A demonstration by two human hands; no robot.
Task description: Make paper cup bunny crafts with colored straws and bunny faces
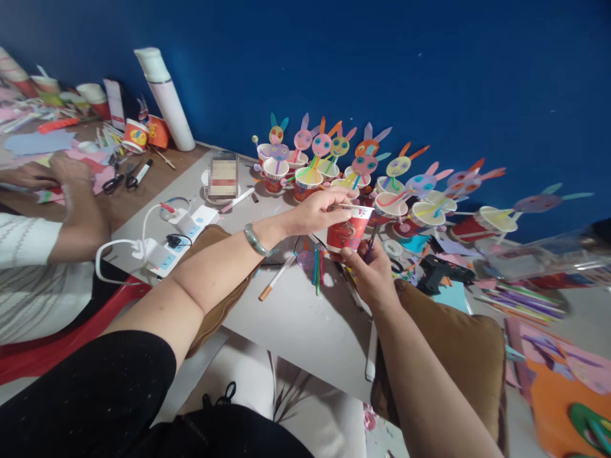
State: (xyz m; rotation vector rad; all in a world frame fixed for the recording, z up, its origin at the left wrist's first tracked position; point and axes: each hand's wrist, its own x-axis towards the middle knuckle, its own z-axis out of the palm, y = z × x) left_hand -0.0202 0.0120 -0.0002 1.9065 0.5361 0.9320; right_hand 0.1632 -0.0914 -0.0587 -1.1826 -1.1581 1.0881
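A red paper cup (344, 234) with a white rim is held tilted over the table. My left hand (321, 211), coming from the left, is closed on its upper part near the rim. Below and to the right, my right hand (375, 272) has its thumb at the cup's base. A slim, dark purple thing (370, 245) sticks up from the right fingers; I cannot make out its kind. Behind the cup stand several paper cups (308, 178) with paper rabbit heads on sticks. Beneath it lie coloured pens (317, 270) and a white-and-orange marker (277, 277).
A power strip (188, 238) with plugs and cables lies left of my forearm. At left a co-worker's hands (67, 175) rest among paper scraps, near scissors (125, 179) and a white flask (165, 98). A black glue gun (442, 270) and brown cushion (453, 343) are at right.
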